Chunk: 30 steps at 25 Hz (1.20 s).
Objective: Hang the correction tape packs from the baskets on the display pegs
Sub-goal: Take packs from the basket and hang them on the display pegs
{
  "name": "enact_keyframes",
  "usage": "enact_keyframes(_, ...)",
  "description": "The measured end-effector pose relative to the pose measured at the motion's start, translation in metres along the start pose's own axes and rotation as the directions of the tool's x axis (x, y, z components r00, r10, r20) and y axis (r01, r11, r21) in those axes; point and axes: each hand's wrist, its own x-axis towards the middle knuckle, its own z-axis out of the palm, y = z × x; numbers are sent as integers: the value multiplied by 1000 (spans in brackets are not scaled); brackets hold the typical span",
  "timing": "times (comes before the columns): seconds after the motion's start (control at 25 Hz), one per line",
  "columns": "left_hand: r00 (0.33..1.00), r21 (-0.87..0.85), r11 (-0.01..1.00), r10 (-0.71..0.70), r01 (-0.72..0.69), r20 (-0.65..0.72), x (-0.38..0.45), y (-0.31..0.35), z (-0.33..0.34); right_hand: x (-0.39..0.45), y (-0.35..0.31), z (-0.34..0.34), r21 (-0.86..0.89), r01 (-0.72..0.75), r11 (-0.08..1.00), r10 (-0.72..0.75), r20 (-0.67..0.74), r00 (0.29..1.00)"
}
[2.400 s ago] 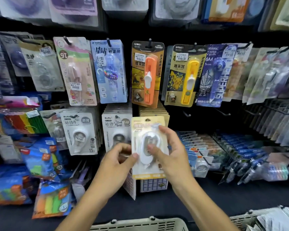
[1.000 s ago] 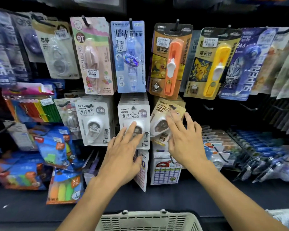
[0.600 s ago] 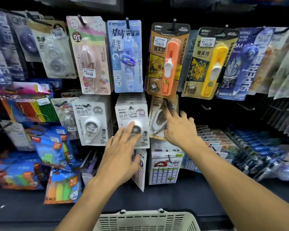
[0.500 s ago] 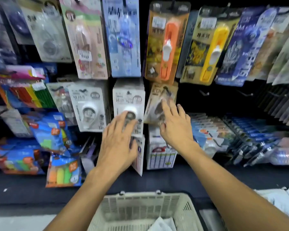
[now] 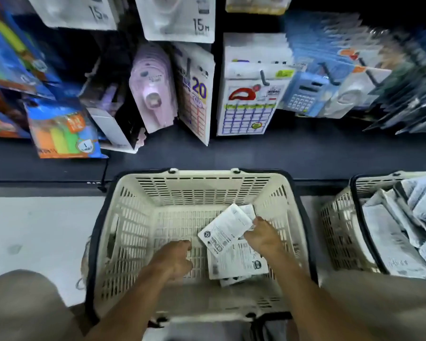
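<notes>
Inside a cream plastic basket on a pale floor, both of a person's bare hands reach down from the bottom of the view. The right hand grips the edge of a white correction tape pack, its printed back face up, fingers curled around the pack's right side; the pack is tilted and rests across another white pack lying flat on the basket bottom. The left hand hovers just beside these packs with its fingers loosely curled and holding nothing. A second basket, to the right, is stuffed with more white packs. Beyond the baskets runs a dark shelf ledge, and above it hang rows of carded stationery, including two white cards marked 15 m on the display.

Risks, as a judgement: the hold is on one edge only, so the pack could swing or slip as it is lifted. The lower pack may catch and be dragged up with it. The view is motion-blurred, so the hang hole cannot be seen; a pack brought up back to front would need turning before it meets a peg.
</notes>
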Motion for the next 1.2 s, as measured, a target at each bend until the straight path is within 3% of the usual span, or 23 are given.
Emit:
enact_keyframes(0.12, 998, -61, 997, 53, -55, -40, 41, 13, 8, 19, 13, 26, -35, -51, 998, 53, 53, 997)
enact_keyframes(0.28, 987, -105, 987, 112, -124, -114, 103, 48, 13, 41, 24, 53, -147, 18, 989, -23, -28, 999)
enact_keyframes(0.4, 989, -120, 984, 120, -129, -84, 134, 53, 11, 51, 25, 58, 57, -25, 998, 30, -89, 996)
enact_keyframes(0.48, 991, -184, 975, 132, -125, 26, 145, 46, 4, 57, 24, 55, 221, -84, 972, 105, -87, 991)
enact_keyframes(0.56, 979, -166, 981, 129, -102, 160, 147, 36, -2, 61, 22, 50, 450, -196, 871, 214, 11, 977)
enact_keyframes(0.64, 951, -203, 978, 112, -53, 289, 145, 27, -5, 63, 25, 48, 565, -298, 769, 262, 147, 954)
enact_keyframes(0.76, 900, -259, 966, 128, -17, 417, 137, 15, 3, 62, 28, 47, 534, -316, 784, 189, 280, 941)
enact_keyframes(1.0, 905, -612, 781, 167, 121, 391, 116, 0, 20, 45, 33, 47, 381, -318, 868, 21, 612, 791)
enact_keyframes(1.2, 929, -703, 702, 176, 113, 326, 95, -3, 20, 40, 18, 30, 477, -198, 857, -98, 527, 844)
